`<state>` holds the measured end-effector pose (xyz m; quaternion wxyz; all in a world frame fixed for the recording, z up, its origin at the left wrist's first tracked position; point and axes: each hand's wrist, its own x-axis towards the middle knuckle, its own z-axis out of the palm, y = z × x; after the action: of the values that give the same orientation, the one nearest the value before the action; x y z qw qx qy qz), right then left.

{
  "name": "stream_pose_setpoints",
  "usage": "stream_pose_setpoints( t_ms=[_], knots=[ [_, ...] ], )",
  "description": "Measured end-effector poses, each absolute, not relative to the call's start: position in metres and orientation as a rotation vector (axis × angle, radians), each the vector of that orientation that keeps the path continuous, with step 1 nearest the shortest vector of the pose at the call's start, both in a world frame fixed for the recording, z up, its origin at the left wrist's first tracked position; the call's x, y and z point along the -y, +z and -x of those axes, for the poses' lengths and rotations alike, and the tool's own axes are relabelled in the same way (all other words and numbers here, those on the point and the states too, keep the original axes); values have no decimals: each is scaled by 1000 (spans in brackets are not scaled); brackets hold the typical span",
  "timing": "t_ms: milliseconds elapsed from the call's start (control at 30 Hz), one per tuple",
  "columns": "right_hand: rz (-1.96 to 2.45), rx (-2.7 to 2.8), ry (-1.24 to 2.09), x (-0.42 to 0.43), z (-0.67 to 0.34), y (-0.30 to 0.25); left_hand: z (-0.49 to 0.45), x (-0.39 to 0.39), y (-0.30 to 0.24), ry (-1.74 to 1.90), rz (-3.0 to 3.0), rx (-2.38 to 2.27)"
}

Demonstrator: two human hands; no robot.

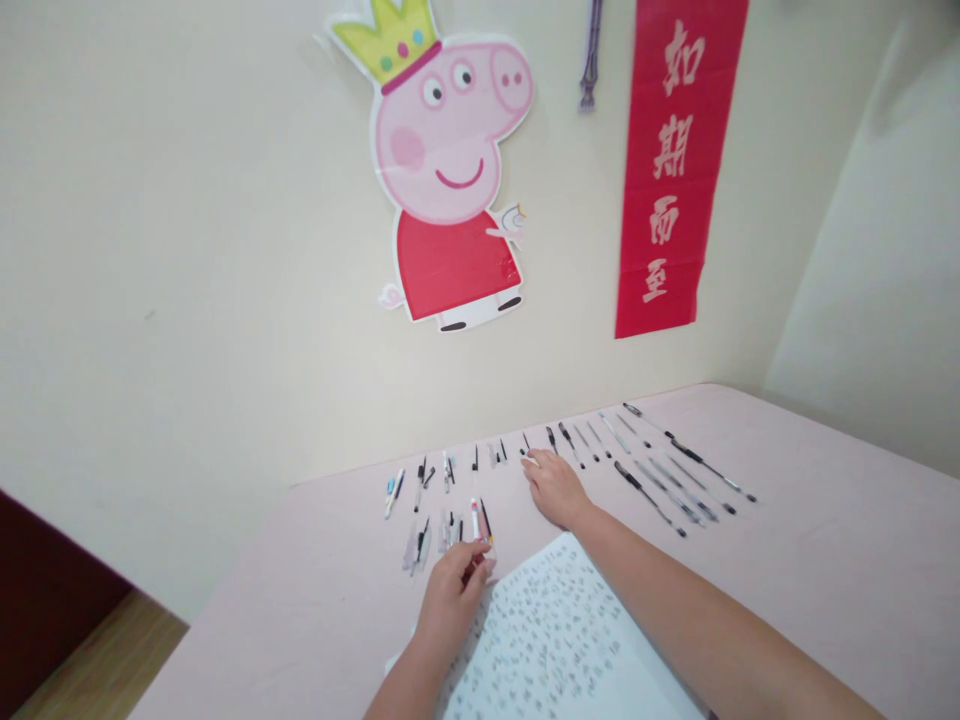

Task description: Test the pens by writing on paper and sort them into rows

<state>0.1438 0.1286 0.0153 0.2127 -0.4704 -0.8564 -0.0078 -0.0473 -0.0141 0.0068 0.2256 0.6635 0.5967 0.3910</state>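
Observation:
My left hand [452, 585] rests near the table's front, its fingers curled in a pinch on a pink and white pen [475, 520] that points away from me. My right hand [553, 487] reaches further out, fingers lying on the table among a row of pen caps [495, 453] near the wall. A long row of black and clear pens [660, 478] lies to the right of that hand. More pens and pen parts [417, 545] lie to the left of my left hand.
A white sheet covered in handwriting [555, 640] lies under my forearms on the pale pink table [825, 560]. The wall behind carries a cartoon pig sticker [450, 180] and a red banner [675, 170]. Wooden floor [105, 660] shows at lower left.

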Motion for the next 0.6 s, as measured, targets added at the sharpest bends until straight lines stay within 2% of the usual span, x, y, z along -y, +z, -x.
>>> stream_pose_setpoints(
  t_ms=[300,600],
  knots=[
    [1277,2466,142,-163,-131,0,46,15,9,1095,-1810,-1645],
    [1323,2432,203,-159,-128,-1,46,15,8,1096,-1791,-1644]
  ],
)
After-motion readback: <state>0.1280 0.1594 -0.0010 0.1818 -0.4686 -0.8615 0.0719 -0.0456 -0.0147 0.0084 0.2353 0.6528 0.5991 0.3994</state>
